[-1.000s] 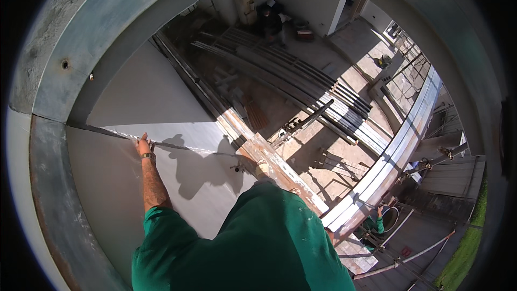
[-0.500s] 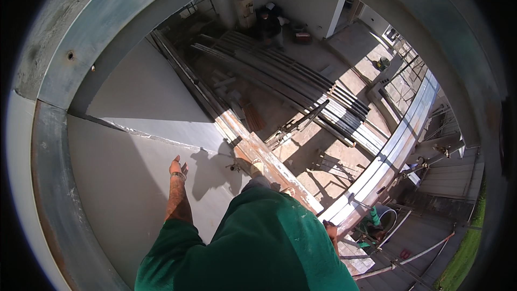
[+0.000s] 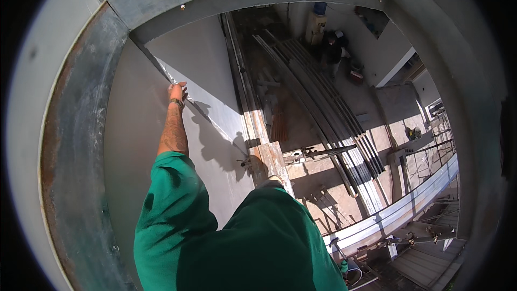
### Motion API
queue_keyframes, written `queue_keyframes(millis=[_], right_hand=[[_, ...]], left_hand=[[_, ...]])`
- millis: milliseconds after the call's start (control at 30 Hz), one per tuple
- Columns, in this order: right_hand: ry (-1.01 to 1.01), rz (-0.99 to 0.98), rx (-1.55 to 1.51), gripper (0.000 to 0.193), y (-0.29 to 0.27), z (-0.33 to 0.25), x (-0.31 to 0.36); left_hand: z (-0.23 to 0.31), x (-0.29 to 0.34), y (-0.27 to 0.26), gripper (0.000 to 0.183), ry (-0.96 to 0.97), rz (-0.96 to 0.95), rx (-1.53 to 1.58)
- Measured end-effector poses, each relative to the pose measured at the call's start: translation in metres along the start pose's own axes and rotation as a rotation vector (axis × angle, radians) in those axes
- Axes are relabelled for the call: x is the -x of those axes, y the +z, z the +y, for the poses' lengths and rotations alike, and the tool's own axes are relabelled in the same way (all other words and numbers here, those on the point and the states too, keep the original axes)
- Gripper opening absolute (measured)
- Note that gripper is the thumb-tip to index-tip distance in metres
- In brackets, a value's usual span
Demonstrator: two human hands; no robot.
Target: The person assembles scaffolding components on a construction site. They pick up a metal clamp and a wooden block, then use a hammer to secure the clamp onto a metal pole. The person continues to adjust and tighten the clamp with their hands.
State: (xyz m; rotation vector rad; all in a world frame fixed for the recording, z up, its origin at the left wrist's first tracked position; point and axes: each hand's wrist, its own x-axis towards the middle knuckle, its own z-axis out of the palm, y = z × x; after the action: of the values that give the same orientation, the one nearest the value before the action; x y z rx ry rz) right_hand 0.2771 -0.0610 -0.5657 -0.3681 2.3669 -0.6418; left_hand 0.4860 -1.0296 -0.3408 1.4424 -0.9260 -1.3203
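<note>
My left hand, with a band on its wrist, is raised at the grey wall on my left. It touches the narrow ledge-like seam that runs slantwise across the wall, with the fingers bent. What they close on, if anything, is too small to make out. The outstretched arm comes out of a green sleeve, and its shadow falls on the wall beside it. My right hand is out of sight, hidden beyond my green shirt.
Below my shoe is a worn plank. Long dark metal profiles lie on the ground further down, near another person in dark clothes. A pale metal beam runs along the right. A grey metal frame surrounds the view.
My left hand has moved up and forward to the wall seam, and its spread fingers have bent. The view has turned left. My right hand, seen earlier by the pale beam, has left the view.
</note>
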Motion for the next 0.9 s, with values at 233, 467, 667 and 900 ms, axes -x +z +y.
queue_keyframes(millis=[233, 467, 667, 900], right_hand=[[0.236, 0.065, -0.36, 0.027, -0.023, -0.034, -0.014], [0.359, 0.079, -0.459, 0.03, -0.033, -0.078, 0.01], [-0.018, -0.046, -0.008, 0.028, -0.016, -0.061, 0.016], [0.248, 0.103, -0.608, 0.032, 0.007, -0.049, 0.036]], left_hand=[[0.026, 0.004, 0.025, 0.095, -0.002, -0.116, 0.007], [0.026, -0.023, 0.009, 0.099, -0.017, -0.125, -0.046], [0.024, -0.067, -0.003, 0.05, 0.024, 0.113, -0.754], [0.014, -0.143, -0.008, 0.055, 0.191, 0.043, -1.519]])
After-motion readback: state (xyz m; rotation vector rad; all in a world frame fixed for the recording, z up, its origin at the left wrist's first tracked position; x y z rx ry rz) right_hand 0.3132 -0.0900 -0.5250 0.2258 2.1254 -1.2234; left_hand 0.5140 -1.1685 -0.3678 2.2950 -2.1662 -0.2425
